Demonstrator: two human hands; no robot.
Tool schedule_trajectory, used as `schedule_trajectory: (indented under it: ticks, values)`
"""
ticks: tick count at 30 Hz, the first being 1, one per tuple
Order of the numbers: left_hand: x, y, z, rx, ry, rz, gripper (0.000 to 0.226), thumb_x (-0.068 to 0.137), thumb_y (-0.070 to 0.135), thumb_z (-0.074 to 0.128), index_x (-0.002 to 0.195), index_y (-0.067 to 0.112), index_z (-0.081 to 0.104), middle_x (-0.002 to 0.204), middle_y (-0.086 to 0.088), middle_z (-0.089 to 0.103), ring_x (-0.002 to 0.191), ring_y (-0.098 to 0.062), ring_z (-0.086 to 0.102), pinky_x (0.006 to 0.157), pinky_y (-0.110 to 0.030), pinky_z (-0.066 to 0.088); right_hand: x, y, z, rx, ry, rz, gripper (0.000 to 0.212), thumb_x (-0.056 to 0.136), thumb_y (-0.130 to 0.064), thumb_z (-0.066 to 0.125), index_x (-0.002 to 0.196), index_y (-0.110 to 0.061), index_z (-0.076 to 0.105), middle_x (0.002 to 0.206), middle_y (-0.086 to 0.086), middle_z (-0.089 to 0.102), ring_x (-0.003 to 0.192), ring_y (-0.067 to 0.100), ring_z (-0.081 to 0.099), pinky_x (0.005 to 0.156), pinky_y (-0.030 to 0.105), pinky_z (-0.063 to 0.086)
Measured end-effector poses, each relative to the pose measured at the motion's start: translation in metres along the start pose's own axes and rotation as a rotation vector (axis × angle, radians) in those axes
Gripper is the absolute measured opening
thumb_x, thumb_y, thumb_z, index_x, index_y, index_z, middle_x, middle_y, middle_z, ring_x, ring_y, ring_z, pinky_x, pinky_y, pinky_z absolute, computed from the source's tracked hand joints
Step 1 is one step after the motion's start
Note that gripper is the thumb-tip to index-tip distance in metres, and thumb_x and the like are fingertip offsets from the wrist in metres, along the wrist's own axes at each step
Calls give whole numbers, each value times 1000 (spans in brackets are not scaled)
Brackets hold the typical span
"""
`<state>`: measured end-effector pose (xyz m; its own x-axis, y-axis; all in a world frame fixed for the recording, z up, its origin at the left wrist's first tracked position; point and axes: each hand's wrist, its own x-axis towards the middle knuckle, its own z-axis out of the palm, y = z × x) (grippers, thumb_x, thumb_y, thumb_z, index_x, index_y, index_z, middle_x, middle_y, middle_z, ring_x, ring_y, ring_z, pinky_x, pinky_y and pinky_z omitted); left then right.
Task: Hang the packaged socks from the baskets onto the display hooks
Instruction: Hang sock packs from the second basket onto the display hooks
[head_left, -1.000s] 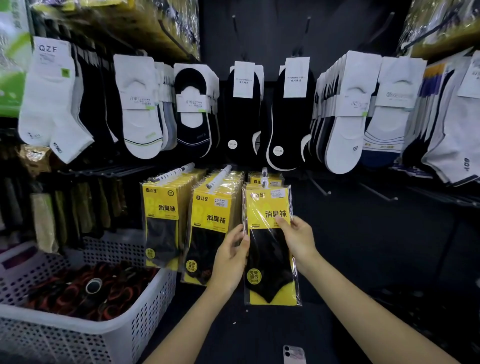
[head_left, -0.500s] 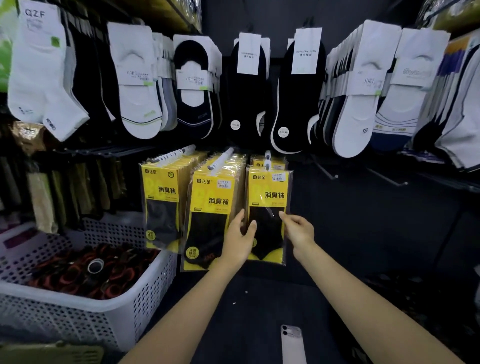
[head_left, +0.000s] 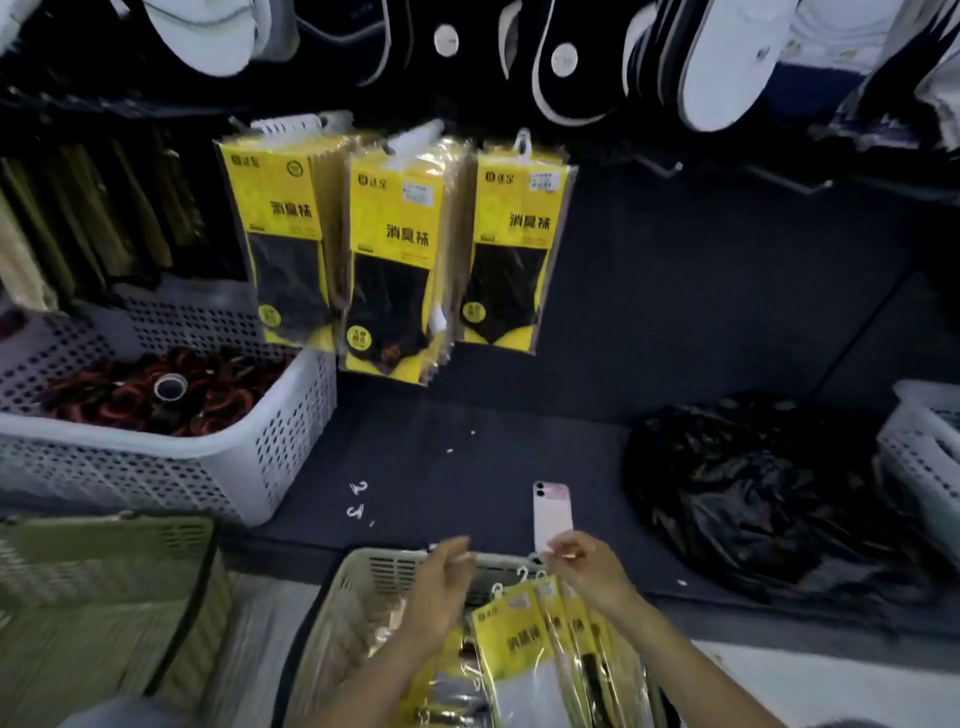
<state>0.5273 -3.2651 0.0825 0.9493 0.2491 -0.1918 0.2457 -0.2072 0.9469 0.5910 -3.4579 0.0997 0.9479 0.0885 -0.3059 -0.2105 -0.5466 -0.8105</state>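
Three stacks of yellow sock packs hang on the display hooks: a left stack (head_left: 280, 234), a middle stack (head_left: 395, 249) and a right stack (head_left: 514, 244). Below them, at the bottom centre, a beige basket (head_left: 363, 571) holds more yellow sock packs (head_left: 514, 639) with white hanger tabs. My left hand (head_left: 441, 592) hovers over the basket's far rim with loosely curled fingers and nothing visible in it. My right hand (head_left: 587, 571) is just above the tops of the packs, fingers loosely bent. Both hands are blurred.
A white perforated basket (head_left: 156, 441) of dark red and black items stands at the left. A pink phone (head_left: 551, 512) and small white hooks (head_left: 358, 499) lie on the dark shelf. A black plastic bag (head_left: 753, 493), another white basket (head_left: 924, 441) and an olive basket (head_left: 104, 571) are nearby.
Both hands let go of the pack hung on the right hook and dropped down to the beige basket. The view tilted down from the wall to the shelf and basket.
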Motion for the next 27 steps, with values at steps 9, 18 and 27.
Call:
schedule_trajectory:
  ticks: [9, 18, 27]
  values:
    - [-60, -102, 28, 59, -345, -146, 33, 92, 8, 60, 124, 12, 54, 118, -4, 64, 109, -19, 62, 93, -29, 50, -28, 63, 12, -187, 61, 90, 55, 76, -30, 79, 118, -3, 55, 119, 7, 56, 116, 25, 55, 88, 24, 41]
    - [-57, -113, 27, -79, -332, -273, 61, 89, 16, 63, 142, 11, 35, 138, -2, 49, 116, -17, 54, 92, -27, 49, -48, 70, 42, -88, -188, 206, 86, 81, -33, 75, 148, -8, 26, 151, 9, 35, 136, 26, 38, 107, 32, 34]
    - [-37, -19, 12, -383, -121, -15, 27, 93, 24, 55, 119, 21, 50, 113, 4, 66, 105, -14, 64, 74, -17, 52, -54, 4, 25, 314, -163, -202, 30, 87, -13, 68, 114, -22, 57, 107, -5, 72, 101, 10, 67, 77, 15, 51]
